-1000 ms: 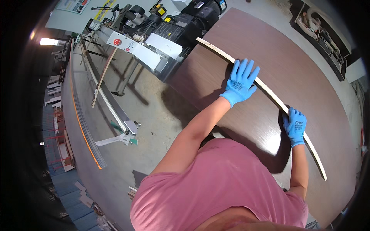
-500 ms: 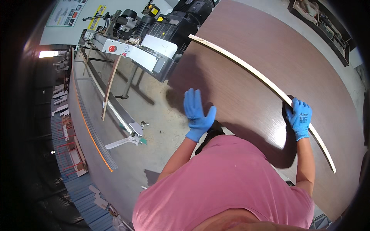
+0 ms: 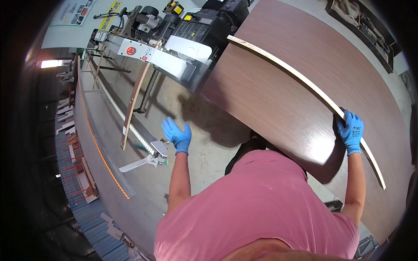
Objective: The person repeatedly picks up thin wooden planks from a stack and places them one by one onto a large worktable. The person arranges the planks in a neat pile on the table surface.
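My right hand (image 3: 351, 132), in a blue glove, is closed on a long narrow wooden strip (image 3: 300, 75) with a pale upper edge. The strip runs across a large brown wood-grain panel (image 3: 278, 108) and bows in the fisheye view. Its far end lies close to the machine, and its near end reaches the panel's right side. My left hand (image 3: 177, 135), gloved the same way, hangs over the floor with fingers stretched and nothing in it. It is nearest to a short brown board (image 3: 136, 104) sticking out of the machine and the white-ended roller rail.
An edge-banding-type machine (image 3: 183, 52) with a red button stands at the far left, black motors on top. A roller rail (image 3: 141, 138) and a long table with orange rollers (image 3: 102, 150) extend at left. A dark tray of tools (image 3: 363, 32) sits at the far right.
My left hand has moved left and nearer, away from the brown panel toward the roller rail. My right hand stays on the strip. The whole view has shifted slightly.
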Action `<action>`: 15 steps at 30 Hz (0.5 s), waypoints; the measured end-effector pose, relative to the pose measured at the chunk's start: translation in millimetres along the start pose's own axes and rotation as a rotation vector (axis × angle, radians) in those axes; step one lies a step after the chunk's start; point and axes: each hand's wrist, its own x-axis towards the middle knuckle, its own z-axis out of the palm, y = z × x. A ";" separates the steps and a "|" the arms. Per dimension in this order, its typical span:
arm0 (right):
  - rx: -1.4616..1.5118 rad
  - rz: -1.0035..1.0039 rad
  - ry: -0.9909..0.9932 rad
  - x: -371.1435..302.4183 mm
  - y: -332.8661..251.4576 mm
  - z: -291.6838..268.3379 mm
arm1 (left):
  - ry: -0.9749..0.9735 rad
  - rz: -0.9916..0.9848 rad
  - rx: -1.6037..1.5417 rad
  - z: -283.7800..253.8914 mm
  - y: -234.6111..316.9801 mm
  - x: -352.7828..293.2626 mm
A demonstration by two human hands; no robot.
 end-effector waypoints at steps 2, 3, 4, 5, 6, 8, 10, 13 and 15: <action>-0.014 0.007 -0.009 -0.2 3.5 1.9 | -0.041 -0.045 0.070 1.7 -34.1 18.1; -0.018 0.008 -0.010 -0.6 4.1 1.8 | -0.080 -0.057 0.109 2.6 -51.8 27.9; -0.022 0.009 -0.010 -1.3 5.4 3.1 | -0.099 -0.067 0.156 4.1 -68.6 38.7; -0.025 0.004 0.010 -2.9 7.0 6.6 | -0.121 -0.076 0.201 4.0 -82.8 51.2; -0.014 0.002 -0.002 -3.8 8.1 6.0 | -0.142 -0.083 0.248 4.5 -95.1 64.3; -0.028 0.014 -0.004 -4.5 7.7 6.2 | -0.163 -0.080 0.316 5.9 -118.2 88.7; -0.012 -0.014 0.017 -5.2 11.8 8.7 | -0.207 -0.100 0.372 8.5 -138.9 112.5; -0.035 -0.004 0.006 -8.1 16.4 12.7 | -0.238 -0.105 0.443 17.3 -161.2 143.0; -0.039 0.021 -0.024 -5.0 8.1 7.0 | -0.249 -0.130 0.426 25.4 -167.4 160.7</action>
